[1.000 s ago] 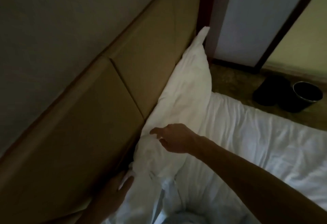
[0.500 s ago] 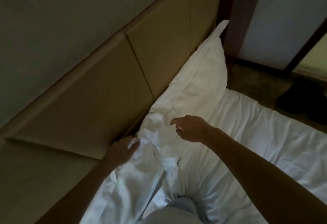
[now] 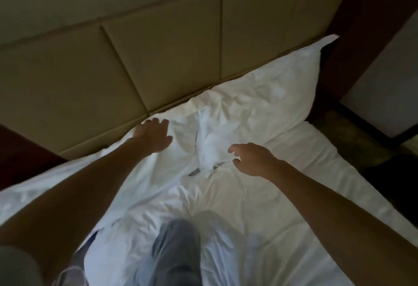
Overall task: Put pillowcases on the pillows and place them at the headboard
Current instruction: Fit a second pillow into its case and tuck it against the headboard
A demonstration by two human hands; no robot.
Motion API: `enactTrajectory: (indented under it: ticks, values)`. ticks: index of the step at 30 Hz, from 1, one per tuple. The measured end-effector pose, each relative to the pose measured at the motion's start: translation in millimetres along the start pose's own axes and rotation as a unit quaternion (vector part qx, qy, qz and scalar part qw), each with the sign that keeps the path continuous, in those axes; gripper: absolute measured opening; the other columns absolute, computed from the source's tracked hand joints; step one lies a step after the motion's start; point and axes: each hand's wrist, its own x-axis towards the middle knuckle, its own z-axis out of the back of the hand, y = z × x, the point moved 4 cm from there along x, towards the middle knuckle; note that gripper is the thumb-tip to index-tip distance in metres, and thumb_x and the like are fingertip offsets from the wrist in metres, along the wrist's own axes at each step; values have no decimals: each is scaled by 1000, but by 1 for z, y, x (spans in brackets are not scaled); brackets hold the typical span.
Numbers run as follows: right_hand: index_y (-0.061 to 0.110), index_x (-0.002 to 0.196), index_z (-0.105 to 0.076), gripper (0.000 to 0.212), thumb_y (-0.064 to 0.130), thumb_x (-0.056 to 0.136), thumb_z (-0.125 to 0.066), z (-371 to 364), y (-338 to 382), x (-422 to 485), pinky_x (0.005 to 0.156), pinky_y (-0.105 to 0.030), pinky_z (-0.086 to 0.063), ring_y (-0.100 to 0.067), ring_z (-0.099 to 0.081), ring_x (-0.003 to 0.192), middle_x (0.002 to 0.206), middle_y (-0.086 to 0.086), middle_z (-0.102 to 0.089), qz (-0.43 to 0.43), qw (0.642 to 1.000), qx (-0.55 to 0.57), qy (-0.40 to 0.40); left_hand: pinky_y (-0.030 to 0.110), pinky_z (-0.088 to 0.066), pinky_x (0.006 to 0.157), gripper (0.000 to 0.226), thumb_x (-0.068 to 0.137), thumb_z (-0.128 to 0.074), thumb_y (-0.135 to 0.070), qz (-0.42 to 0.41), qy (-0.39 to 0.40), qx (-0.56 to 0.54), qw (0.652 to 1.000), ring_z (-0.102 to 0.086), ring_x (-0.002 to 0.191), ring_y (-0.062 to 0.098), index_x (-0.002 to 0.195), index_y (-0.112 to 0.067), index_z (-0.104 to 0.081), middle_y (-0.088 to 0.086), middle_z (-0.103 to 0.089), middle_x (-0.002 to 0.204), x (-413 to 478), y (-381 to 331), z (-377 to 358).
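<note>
A: Pillow (image 3: 267,102) position?
B: Logged far right, laid against the headboard (image 3: 158,59), long axis along it. Crumpled end pointed left, toward centre.
A: Hands?
B: Left hand (image 3: 153,135) spread flat, pressed on white cloth (image 3: 144,172) left of that end. Right hand (image 3: 251,159) loosely curled, nothing held, just beside the end; judged nearer for tucking.

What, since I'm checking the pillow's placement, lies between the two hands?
In the head view, the white pillow's crumpled end lies between the left hand and the right hand; neither hand grips it.
</note>
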Motion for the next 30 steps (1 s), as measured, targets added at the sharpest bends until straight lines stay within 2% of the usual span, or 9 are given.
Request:
enactTrajectory:
  ticks: [5,10,13,17,22,24,26,28,30]
  values:
    - [32,129,-55,37,37,92,-54,-36,13,-19,95,-34,-48,-20,-59,116,129,3,-62,-20,999,1,36,48,-40,99,59,93,-47,-50,-23,-24,8,999,-47,125,33,141,-18,-38,14,-47,138,-29,-20,-13]
    - [29,131,-54,37,35,95,-53,-46,27,-20,94,-31,-46,-19,-58,117,131,4,-61,-52,998,35,22,48,-37,103,58,91,-52,-46,-110,-110,20,988,-44,128,32,141,-19,-39,13,-43,142,-12,-26,-9]
    - [28,131,-54,36,35,95,-55,-46,38,-25,96,-32,-46,-17,-57,117,130,4,-61,-73,995,63,19,47,-39,102,56,93,-47,-47,-135,-94,19,986,-45,126,32,141,-19,-40,13,-43,142,-7,-14,-8]
    - [25,130,-55,37,36,95,-57,-41,43,-26,98,-36,-47,-21,-59,117,128,-1,-62,-117,989,90,0,46,-40,98,55,93,-47,-48,-180,-55,79,979,-48,121,31,139,-19,-41,13,-48,137,-4,-10,-1]
    - [24,127,-56,37,37,92,-57,-56,50,6,99,-39,-48,-23,-60,115,124,-2,-65,-165,977,131,-24,44,-45,88,53,89,-57,-44,-145,-154,53,976,-50,113,31,131,-14,-45,15,-49,129,12,-14,23]
    - [25,127,-57,37,37,92,-55,-74,53,30,101,-39,-46,-23,-58,118,127,0,-64,-177,971,158,-25,46,-45,91,57,91,-51,-52,-147,-177,35,973,-47,115,31,133,-14,-43,16,-46,132,25,-13,14]
    - [25,130,-57,39,34,92,-53,-99,58,59,103,-39,-46,-23,-57,121,131,0,-62,-175,966,188,-20,50,-46,91,58,96,-36,-60,-145,-185,-29,972,-46,119,34,139,-21,-42,16,-44,136,41,-9,5]
    - [23,130,-57,40,30,91,-52,-120,60,89,103,-38,-46,-24,-57,121,133,-1,-61,-166,960,220,-37,51,-51,83,55,99,-27,-60,-148,-235,-107,955,-52,113,36,138,-26,-45,16,-50,130,53,-9,5]
    - [22,130,-57,41,28,90,-52,-131,65,121,104,-38,-45,-24,-57,122,134,-1,-61,-170,945,270,-74,49,-50,77,46,102,-29,-47,-154,-324,-140,923,-54,102,36,132,-20,-50,18,-54,119,61,-5,13]
